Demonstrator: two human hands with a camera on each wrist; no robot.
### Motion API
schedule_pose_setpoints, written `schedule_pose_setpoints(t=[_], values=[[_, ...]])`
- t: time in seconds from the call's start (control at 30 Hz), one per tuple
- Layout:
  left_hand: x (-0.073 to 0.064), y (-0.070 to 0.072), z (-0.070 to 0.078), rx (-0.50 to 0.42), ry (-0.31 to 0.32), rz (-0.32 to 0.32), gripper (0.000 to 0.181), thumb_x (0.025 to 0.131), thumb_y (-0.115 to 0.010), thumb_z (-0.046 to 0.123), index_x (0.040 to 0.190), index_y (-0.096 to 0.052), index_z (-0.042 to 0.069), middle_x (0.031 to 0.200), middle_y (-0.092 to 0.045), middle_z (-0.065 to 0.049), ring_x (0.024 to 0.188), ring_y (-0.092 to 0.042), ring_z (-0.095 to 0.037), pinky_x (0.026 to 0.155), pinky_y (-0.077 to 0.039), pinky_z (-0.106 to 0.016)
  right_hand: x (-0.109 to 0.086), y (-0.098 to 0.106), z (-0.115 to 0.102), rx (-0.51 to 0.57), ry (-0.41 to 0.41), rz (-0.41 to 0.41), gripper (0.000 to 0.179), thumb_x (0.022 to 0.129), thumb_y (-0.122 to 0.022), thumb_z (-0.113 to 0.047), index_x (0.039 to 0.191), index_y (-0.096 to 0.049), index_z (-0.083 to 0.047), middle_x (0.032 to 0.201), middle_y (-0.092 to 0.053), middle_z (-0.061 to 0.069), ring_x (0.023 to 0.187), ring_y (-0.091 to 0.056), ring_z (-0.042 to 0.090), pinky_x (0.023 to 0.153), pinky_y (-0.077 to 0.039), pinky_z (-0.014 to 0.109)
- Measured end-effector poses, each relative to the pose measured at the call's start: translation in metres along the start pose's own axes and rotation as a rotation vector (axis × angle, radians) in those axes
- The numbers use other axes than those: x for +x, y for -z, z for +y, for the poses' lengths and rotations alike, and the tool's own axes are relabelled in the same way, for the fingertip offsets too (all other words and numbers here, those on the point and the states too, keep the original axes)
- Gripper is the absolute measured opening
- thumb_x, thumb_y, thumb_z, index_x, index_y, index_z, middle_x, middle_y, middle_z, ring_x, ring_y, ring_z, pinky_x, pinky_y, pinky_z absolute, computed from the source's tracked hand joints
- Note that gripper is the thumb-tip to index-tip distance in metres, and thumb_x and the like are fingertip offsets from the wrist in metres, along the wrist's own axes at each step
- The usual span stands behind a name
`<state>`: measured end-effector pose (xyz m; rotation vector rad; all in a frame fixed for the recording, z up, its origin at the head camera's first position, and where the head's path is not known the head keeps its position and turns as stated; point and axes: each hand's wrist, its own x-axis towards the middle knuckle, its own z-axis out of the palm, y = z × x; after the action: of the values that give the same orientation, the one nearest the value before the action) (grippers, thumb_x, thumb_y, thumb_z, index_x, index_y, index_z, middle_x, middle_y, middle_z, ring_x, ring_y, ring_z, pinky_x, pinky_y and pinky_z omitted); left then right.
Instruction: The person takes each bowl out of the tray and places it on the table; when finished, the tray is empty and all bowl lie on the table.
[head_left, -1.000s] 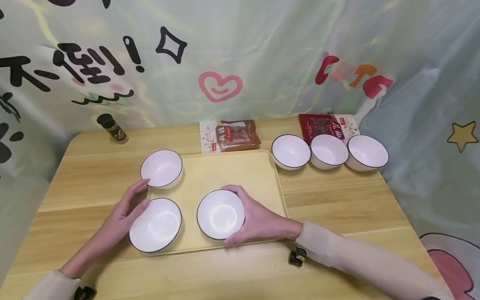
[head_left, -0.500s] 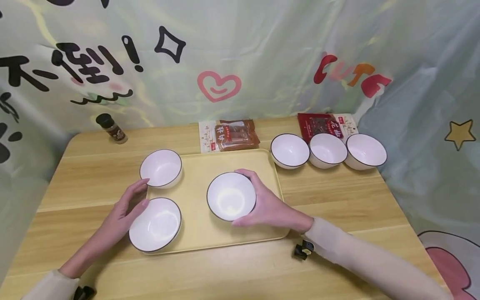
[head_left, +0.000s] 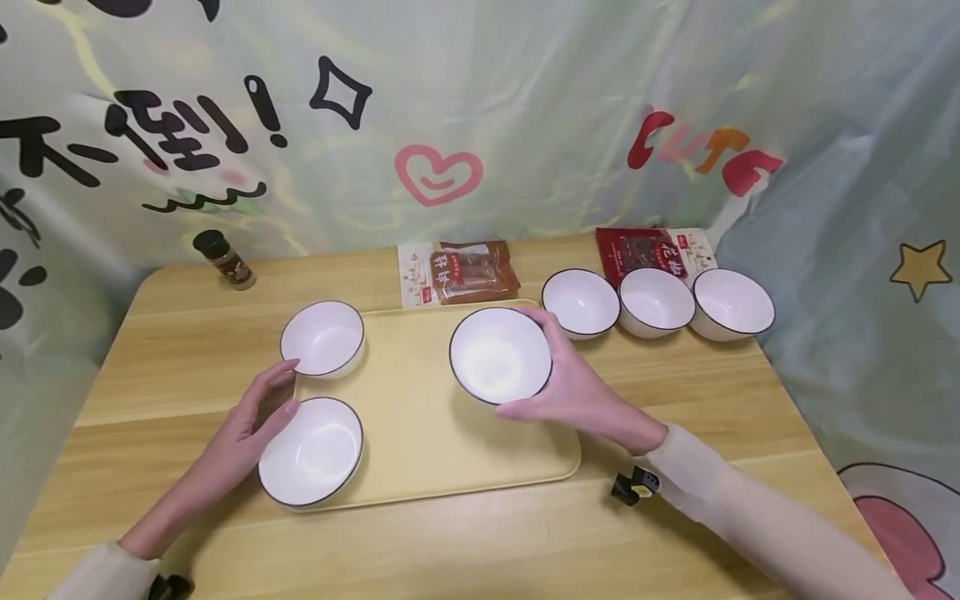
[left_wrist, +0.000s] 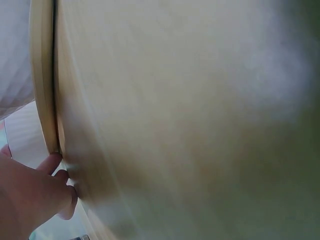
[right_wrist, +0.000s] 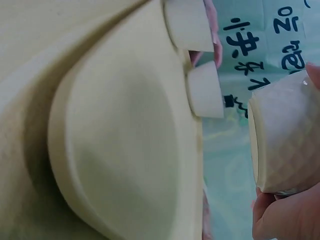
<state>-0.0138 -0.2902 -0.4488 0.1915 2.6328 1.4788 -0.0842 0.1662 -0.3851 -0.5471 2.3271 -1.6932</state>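
My right hand (head_left: 581, 387) grips a white bowl (head_left: 500, 356) with a dark rim by its right side, thumb nearest me. The bowl is held above the yellow tray (head_left: 420, 446); in the right wrist view its faceted outer wall (right_wrist: 290, 135) shows clear of the tray. On the tray's left end stand a far white bowl (head_left: 322, 337) and a near white bowl (head_left: 311, 450). Beside them lies my left hand (head_left: 240, 429), index finger at the far bowl's rim and thumb at the near one's. In the left wrist view, its fingertips touch the tray's edge (left_wrist: 44, 75).
Three more white bowls (head_left: 657, 302) stand in a row right of the tray. Behind are a brown spice packet (head_left: 472, 271), a red spice packet (head_left: 641, 252) and a black-capped spice jar (head_left: 227, 260). A printed cloth (head_left: 525, 125) hangs behind the table.
My right hand has lifted the bowl off the tray and carried it away from me and to the right. The left hand stays where it was.
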Motion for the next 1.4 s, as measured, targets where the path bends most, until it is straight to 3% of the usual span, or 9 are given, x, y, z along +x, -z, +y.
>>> schedule_pose_setpoints(t=[0.13,0.4,0.63,0.93,1.0,1.4], values=[[-0.001,0.0,0.0,-0.001,0.001,0.001,0.061,0.117,-0.055,0.025,0.172,-0.03,0.034,0.169,-0.038,-0.017,0.155,-0.029,-0.043,0.125,-0.02,-0.044,-0.003,0.01,-0.001,-0.013,0.0,0.04,0.123,0.068,-0.104,-0.014,0.167,-0.03,-0.017,0.164,-0.041,0.012,0.141,-0.051,0.041,0.111,-0.047,0.061],[0.0,0.0,0.001,0.005,-0.016,0.017,0.061,0.117,-0.055,0.023,0.172,-0.031,0.03,0.168,-0.04,-0.017,0.156,-0.032,-0.034,0.113,-0.023,-0.014,-0.012,0.035,0.002,-0.007,-0.034,0.129,0.12,0.072,-0.101,-0.006,0.168,-0.03,-0.022,0.166,-0.038,0.011,0.144,-0.047,0.04,0.114,-0.041,0.063],[-0.001,0.0,-0.001,0.005,-0.019,0.012,0.061,0.117,-0.055,0.022,0.172,-0.031,0.032,0.168,-0.04,-0.016,0.155,-0.032,-0.035,0.111,-0.024,-0.012,-0.024,0.055,0.004,-0.045,-0.061,0.205,0.121,0.073,-0.099,-0.003,0.17,-0.029,-0.022,0.165,-0.037,0.012,0.143,-0.045,0.037,0.113,-0.041,0.062],[0.0,0.0,0.001,-0.003,-0.033,0.013,0.061,0.117,-0.055,0.02,0.172,-0.031,0.029,0.167,-0.041,-0.017,0.153,-0.035,-0.034,0.109,-0.025,-0.008,-0.042,0.077,0.008,-0.084,-0.14,0.256,0.122,0.076,-0.099,-0.004,0.171,-0.026,-0.024,0.166,-0.036,0.008,0.144,-0.043,0.033,0.108,-0.044,0.033],[0.0,-0.002,0.001,-0.007,-0.033,0.013,0.062,0.117,-0.055,0.019,0.173,-0.031,0.029,0.167,-0.041,-0.017,0.153,-0.035,-0.032,0.108,-0.026,-0.007,-0.047,0.08,0.01,-0.093,-0.148,0.262,0.122,0.076,-0.099,-0.004,0.171,-0.026,-0.026,0.166,-0.036,0.007,0.143,-0.043,0.033,0.107,-0.044,0.032],[0.0,0.0,0.001,-0.006,-0.055,0.015,0.062,0.116,-0.057,0.016,0.172,-0.032,0.025,0.166,-0.042,-0.018,0.151,-0.036,-0.043,0.109,-0.027,-0.007,-0.063,0.085,0.034,-0.147,-0.117,0.268,0.122,0.072,-0.101,-0.003,0.169,-0.029,-0.017,0.163,-0.04,0.009,0.139,-0.043,0.03,0.103,-0.04,0.02]])
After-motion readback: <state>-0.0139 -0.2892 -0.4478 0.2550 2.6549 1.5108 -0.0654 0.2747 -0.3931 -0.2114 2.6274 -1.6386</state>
